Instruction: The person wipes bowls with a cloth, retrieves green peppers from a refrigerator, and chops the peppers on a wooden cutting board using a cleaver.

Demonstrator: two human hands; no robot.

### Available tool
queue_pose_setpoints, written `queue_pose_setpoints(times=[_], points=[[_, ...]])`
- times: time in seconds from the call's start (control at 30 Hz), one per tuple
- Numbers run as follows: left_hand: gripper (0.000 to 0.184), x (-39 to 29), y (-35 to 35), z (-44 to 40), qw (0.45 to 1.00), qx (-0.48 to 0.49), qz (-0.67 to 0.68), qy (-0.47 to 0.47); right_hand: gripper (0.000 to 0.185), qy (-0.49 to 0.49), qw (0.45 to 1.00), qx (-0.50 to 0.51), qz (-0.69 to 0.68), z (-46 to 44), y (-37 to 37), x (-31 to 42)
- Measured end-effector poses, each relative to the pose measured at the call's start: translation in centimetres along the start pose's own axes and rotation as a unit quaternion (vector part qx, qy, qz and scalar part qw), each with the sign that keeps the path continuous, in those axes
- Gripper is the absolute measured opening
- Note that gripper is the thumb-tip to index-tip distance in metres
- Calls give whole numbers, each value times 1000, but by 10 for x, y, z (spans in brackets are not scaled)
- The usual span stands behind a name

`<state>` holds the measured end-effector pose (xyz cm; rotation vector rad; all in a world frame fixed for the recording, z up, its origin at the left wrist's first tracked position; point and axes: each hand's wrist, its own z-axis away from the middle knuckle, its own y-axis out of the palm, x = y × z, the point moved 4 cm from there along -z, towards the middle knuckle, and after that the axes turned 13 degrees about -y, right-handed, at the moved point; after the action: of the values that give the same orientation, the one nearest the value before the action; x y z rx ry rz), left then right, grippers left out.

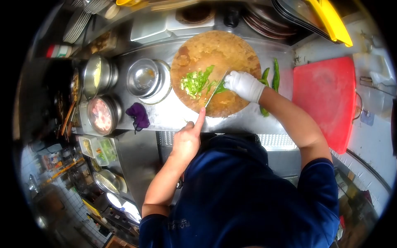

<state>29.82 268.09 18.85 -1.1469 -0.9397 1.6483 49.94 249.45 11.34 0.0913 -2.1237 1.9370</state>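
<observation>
My bare left hand (188, 141) is closed at the near edge of the round wooden cutting board (215, 43), its index finger stretched along a kitchen knife (215, 91). The knife's handle is hidden in the hand, and the blade shows nearly edge-on. In a white glove, my right hand (244, 85) presses a green chili pepper (222, 87) to the board beside the blade, fingers bent over it. Chopped green pepper (196, 82) lies in a pile left of the knife. Whole green chilies (276, 75) lie on the steel counter right of the board.
Stacked metal bowls (142, 77) and a purple cloth (138, 116) are left of the board. Farther left stand a pot of pale raw meat (101, 113) and another pot (96, 76). A red cutting board (326, 99) leans at the right. White trays (151, 29) are behind.
</observation>
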Motion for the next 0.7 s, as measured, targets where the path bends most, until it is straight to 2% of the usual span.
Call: queue_pose_setpoints(times=[0.1, 0.2, 0.3, 0.5, 0.7], points=[[93, -2, 9, -7, 1000, -7, 15, 5, 16, -4, 1000, -12, -2, 1, 0, 0], [93, -8, 29, -34, 999, -8, -27, -19, 17, -10, 1000, -24, 0, 2, 5, 0], [93, -3, 23, -26, 999, -19, 20, -15, 17, -11, 1000, -26, 9, 4, 5, 0], [92, -4, -3, 1, 1000, -1, 5, -1, 15, -8, 1000, -19, 15, 5, 7, 1], [93, -5, 21, -17, 1000, 3, -3, -15, 11, -16, 999, -30, 8, 6, 5, 2]])
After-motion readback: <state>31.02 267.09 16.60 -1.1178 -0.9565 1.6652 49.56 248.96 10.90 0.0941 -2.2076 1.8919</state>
